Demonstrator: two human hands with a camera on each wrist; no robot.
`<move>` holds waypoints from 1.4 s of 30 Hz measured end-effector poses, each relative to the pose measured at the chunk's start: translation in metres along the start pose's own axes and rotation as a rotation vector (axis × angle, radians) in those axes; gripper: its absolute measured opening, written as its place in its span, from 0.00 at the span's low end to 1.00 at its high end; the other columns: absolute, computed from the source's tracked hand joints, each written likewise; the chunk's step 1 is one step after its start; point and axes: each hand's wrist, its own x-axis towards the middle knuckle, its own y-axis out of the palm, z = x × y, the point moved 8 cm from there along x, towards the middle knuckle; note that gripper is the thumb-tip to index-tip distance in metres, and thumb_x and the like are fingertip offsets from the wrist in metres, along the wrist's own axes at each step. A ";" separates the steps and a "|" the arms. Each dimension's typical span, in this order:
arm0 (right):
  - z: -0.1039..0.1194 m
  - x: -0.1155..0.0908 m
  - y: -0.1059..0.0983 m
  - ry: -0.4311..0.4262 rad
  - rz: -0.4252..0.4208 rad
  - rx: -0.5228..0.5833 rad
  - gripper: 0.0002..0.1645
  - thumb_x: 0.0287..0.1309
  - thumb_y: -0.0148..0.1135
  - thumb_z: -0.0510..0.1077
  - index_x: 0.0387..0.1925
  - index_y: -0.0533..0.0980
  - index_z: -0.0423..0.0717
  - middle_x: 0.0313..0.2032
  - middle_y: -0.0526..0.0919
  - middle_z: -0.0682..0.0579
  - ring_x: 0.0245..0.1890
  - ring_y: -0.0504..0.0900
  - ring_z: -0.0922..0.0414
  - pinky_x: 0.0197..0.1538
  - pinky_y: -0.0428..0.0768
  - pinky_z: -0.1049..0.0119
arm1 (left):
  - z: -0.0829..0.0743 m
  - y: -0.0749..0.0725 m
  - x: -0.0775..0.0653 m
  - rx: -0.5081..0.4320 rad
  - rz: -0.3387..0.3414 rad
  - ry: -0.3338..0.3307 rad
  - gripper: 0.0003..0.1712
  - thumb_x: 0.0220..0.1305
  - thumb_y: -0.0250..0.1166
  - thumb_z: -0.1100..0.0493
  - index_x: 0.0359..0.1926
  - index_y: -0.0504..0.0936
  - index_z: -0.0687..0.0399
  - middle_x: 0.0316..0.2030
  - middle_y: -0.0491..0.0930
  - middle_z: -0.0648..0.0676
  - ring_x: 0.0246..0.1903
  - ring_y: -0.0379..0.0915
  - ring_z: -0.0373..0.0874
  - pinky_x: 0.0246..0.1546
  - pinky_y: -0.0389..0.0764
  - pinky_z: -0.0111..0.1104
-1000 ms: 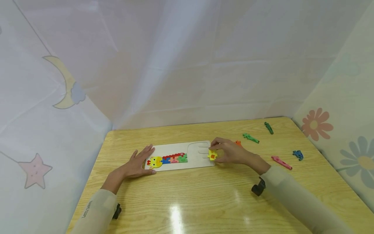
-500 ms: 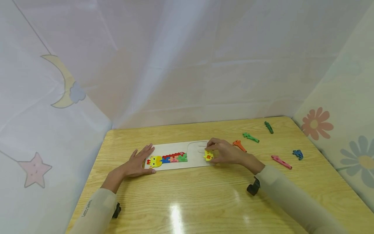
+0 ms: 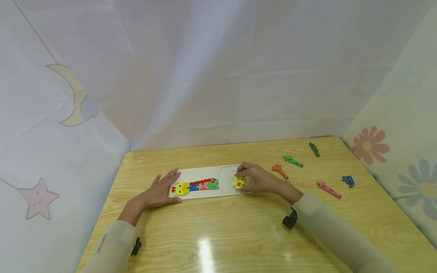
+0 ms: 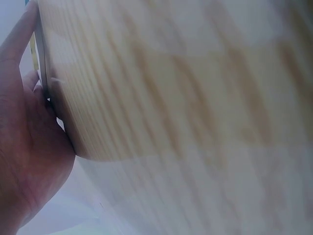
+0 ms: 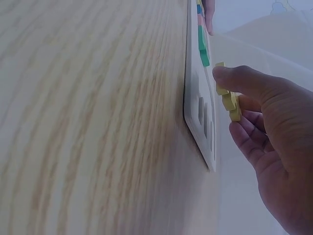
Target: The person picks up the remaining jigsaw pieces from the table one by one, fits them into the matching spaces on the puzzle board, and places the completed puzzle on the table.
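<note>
pinching the yellow orange-squared puzzle piece [image 3: 239, 183] in the right hand [image 3: 262, 179], i hold it above the white rectangular board [image 3: 198, 173]. my left hand [image 3: 157, 192] rests, fingers apart, at the board's left end.

On wood-grain table [image 3: 177, 227] | white board [image 3: 226, 184] | orange piece [image 3: 280, 171] | light-green piece [image 3: 293, 161] | dark-green piece [image 3: 314, 149] | pink piece [image 3: 329, 189] | blue piece [image 3: 348, 181]

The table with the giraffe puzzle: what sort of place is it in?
Perhaps a child's play corner, or a booth made up as one: a wooden table, a giraffe puzzle, and pale hangings showing a moon and flowers.
</note>
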 end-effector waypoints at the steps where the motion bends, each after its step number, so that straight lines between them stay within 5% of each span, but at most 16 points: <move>1: 0.001 0.001 0.001 -0.002 -0.003 0.001 0.30 0.54 0.84 0.45 0.56 0.86 0.36 0.51 0.82 0.49 0.50 0.82 0.55 0.54 0.86 0.57 | 0.000 0.000 0.000 0.001 0.000 -0.001 0.64 0.65 0.71 0.33 0.86 0.47 0.58 0.86 0.39 0.61 0.84 0.34 0.63 0.77 0.26 0.67; 42: 0.013 0.031 0.018 -0.040 -0.064 -0.015 0.29 0.54 0.84 0.47 0.55 0.86 0.37 0.52 0.82 0.48 0.50 0.81 0.55 0.55 0.85 0.58 | -0.001 -0.001 0.000 0.005 0.001 -0.012 0.63 0.65 0.71 0.35 0.85 0.48 0.57 0.86 0.39 0.60 0.84 0.34 0.62 0.78 0.27 0.66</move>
